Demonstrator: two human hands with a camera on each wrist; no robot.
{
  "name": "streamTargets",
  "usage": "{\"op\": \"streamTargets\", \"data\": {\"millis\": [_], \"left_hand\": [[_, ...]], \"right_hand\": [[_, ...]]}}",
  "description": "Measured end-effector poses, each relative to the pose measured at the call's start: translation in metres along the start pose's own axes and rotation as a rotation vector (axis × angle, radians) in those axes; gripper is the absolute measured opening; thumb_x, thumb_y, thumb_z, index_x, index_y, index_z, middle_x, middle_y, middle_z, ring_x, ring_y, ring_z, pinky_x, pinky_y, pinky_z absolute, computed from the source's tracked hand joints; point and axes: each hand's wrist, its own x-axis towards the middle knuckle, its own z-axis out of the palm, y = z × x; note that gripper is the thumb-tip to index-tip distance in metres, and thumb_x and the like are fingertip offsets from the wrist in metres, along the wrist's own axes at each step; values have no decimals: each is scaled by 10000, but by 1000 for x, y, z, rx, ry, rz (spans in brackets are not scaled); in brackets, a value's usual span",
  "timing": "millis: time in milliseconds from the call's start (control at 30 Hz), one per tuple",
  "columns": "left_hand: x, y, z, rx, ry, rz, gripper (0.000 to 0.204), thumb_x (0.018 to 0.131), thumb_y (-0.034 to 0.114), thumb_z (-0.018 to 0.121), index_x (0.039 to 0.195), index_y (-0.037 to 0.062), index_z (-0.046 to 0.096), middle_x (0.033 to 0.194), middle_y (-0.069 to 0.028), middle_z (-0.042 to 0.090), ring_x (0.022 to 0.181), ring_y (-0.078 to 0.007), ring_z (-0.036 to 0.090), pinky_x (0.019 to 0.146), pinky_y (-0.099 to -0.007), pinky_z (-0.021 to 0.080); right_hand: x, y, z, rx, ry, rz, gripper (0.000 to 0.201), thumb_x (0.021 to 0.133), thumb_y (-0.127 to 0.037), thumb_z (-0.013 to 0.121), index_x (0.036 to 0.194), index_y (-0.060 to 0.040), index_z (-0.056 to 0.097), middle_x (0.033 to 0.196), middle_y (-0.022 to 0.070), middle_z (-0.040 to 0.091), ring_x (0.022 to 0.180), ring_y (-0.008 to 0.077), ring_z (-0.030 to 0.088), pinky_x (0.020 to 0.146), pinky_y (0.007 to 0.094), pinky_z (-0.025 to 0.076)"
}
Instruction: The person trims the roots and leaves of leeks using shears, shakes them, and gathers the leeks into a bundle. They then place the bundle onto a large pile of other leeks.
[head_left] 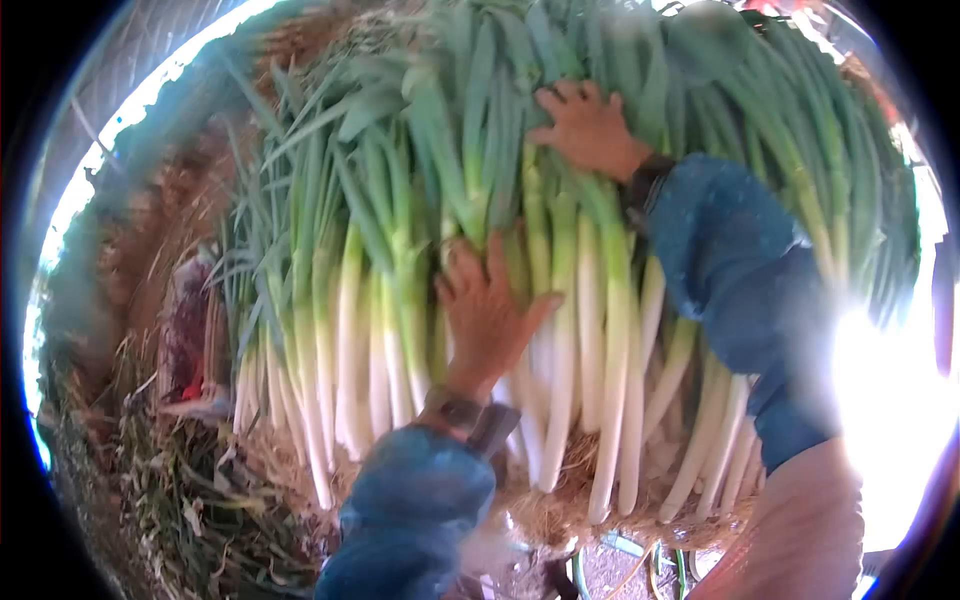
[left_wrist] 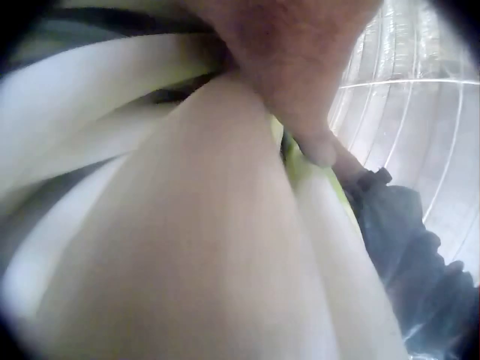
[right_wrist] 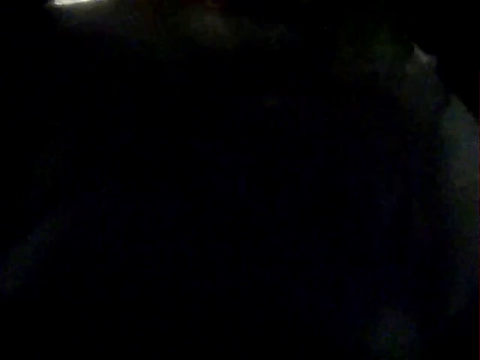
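A wide pile of long green onions lies with green leaves at the top and white stalks toward the person. The left hand rests on the stalks near the middle, fingers spread. Higher up and to the right, the right hand lies on the green leaves with its fingers spread. In the left wrist view, white stalks fill the foreground below the left hand, and its fingertips are partly hidden. The right wrist view is almost entirely dark.
Loose dry leaves and trimmings lie at the lower left. Beside the pile's left side is a dark red bundle. Roots and soil show along the pile's near edge, and bright glare covers the right side.
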Motion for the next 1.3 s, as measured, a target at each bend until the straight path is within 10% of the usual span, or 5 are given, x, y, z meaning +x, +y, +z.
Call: {"op": "streamTargets", "data": {"millis": [300, 667, 867, 1000, 1300], "left_hand": [[-90, -45, -90, -340, -55, -18, 837, 747, 547, 596, 1352, 39, 321, 1330, -263, 335, 1234, -401, 317, 1049, -470, 229], [-671, -116, -307, 552, -297, -1008, 527, 698, 288, 691, 1111, 7, 521, 1079, -212, 525, 1023, -366, 475, 867, -449, 379], [-698, -117, -310, 276, -183, -960, 195, 703, 167, 657, 791, -1, 611, 805, -135, 592, 836, -308, 550, 776, -402, 417], [-699, -119, -337, 108, 465, -1043, 102, 760, 96, 585, 739, 1, 554, 669, -115, 511, 612, -268, 493, 619, -342, 414], [-718, -147, -338, 345, 288, -966, 165, 731, 131, 580, 684, -4, 498, 703, -174, 545, 687, -363, 518, 622, -430, 397]], "right_hand": [[5, -11, -3, -264, 27, -95, 526, 855, -515, 424, 1259, -181, 469, 1365, 88, 347, 1217, 393, 352, 875, 630, 355], [-49, -78, -90, -453, -74, 57, 510, 861, -415, 472, 1317, -199, 402, 1328, 117, 384, 1193, 423, 366, 882, 639, 333], [-108, -188, -108, 294, 213, -446, 553, 857, -463, 490, 1237, -60, 486, 1145, 166, 558, 1032, 335, 530, 861, 426, 421], [-230, -295, -159, 708, -453, -330, 423, 840, -420, 574, 1047, -51, 584, 876, 114, 611, 756, 212, 593, 674, 371, 483], [-283, -380, -76, 366, -288, -550, 360, 809, -370, 580, 870, -16, 594, 809, 200, 598, 763, 314, 595, 677, 431, 470]]}}
